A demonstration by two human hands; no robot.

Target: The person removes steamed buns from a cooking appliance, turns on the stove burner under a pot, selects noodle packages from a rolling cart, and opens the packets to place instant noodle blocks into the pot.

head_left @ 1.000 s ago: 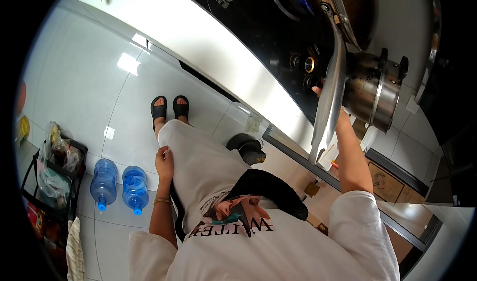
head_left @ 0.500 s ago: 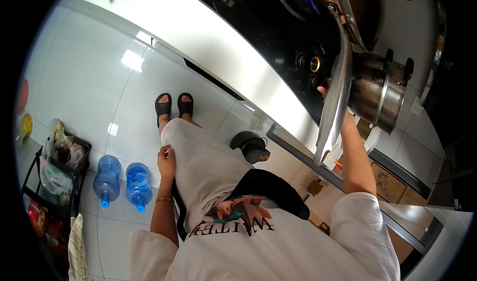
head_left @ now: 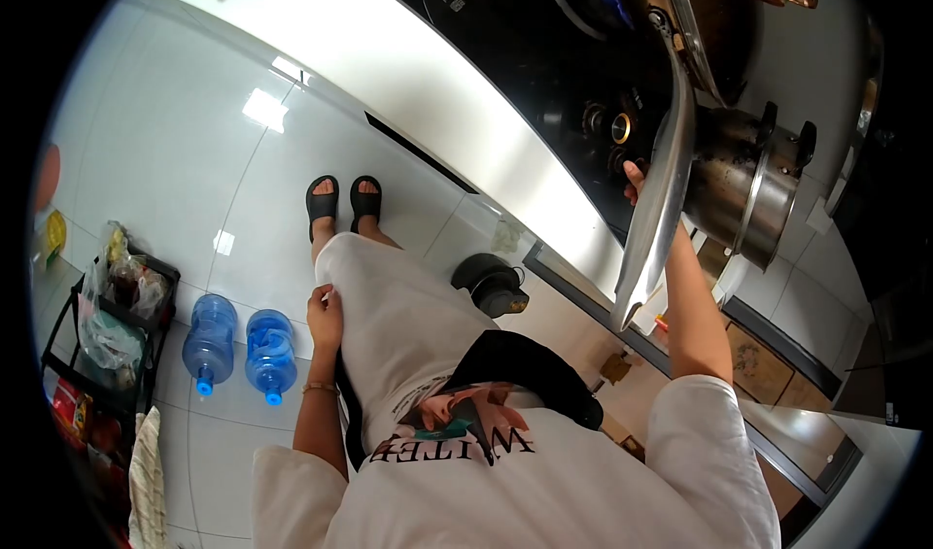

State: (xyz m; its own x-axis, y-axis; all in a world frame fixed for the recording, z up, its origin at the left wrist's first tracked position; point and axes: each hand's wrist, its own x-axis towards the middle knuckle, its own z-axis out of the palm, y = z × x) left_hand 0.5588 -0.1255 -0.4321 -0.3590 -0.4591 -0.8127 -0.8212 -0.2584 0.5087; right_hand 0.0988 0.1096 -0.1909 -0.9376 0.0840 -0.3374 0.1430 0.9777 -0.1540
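Note:
My right hand (head_left: 633,182) is beside the lower control knob (head_left: 618,160) of the black gas stove (head_left: 505,53). Its visible fingertips are stretched out at the knob's edge. The pan's long metal handle (head_left: 653,214) hides the rest of that hand. That handle leads to a pan (head_left: 709,24) over a lit burner with a blue flame. A second, gold-ringed knob (head_left: 621,127) is close by. Down at my side, my left hand (head_left: 325,318) hangs against my pale clothing (head_left: 379,301), fingers loosely bent, with nothing visible in it.
A steel pot (head_left: 739,180) with black handles stands right of the pan handle. On the tiled floor are two blue water bottles (head_left: 210,345) and a black rack (head_left: 146,325) with bagged goods. A dark, rounded object (head_left: 491,285) lies by the cabinet.
My right hand's fingertips have drawn slightly back from the lower knob, and more of the knob shows. My left hand stays at my side. The view has shifted a little.

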